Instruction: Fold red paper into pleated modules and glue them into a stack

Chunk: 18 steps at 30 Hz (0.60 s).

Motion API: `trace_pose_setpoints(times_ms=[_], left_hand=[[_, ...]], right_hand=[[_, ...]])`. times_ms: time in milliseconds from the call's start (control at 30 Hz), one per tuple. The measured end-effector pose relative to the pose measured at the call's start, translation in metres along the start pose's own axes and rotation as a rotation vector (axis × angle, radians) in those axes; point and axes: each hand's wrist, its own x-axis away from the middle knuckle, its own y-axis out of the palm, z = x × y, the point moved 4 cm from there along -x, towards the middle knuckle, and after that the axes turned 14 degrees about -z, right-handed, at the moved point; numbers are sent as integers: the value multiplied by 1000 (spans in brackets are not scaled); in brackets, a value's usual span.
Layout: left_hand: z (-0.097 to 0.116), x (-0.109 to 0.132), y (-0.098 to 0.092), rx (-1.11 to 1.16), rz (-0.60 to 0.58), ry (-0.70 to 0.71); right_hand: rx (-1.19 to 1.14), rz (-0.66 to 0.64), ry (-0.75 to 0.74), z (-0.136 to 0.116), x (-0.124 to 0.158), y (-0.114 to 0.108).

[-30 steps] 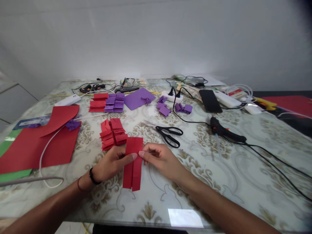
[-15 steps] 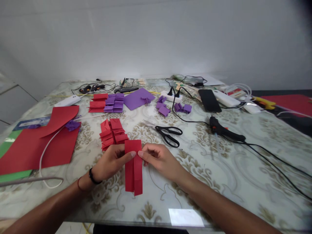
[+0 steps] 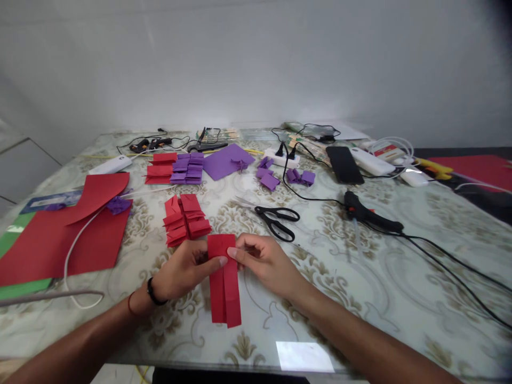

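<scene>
I have the left hand (image 3: 188,269) and right hand (image 3: 266,262) pinching a red folded strip (image 3: 218,306) from either side, over the near middle of the table (image 3: 400,309), probably to keep it flat. Scissors (image 3: 263,211) lie beyond, slightly right, likely for easy reach. From my remote seat, any print on the blue packet (image 3: 64,199) at left is unreadable.

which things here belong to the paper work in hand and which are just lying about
Likely belong:
folded red paper, between left hand and right hand
small folded red pieces, matching colour
red sheets
perhaps scissors, untouched

Probably just lying about:
black phone
white power strip
</scene>
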Motion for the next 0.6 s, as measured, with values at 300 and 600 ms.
trace_pose_setpoints(times_ms=[300,600], left_hand=[[4,1,-2,-37,10,8],[0,0,-1,-116,26,12]], right_hand=[[-29,12,14,3,-1,4],[-11,3,32,1,0,2]])
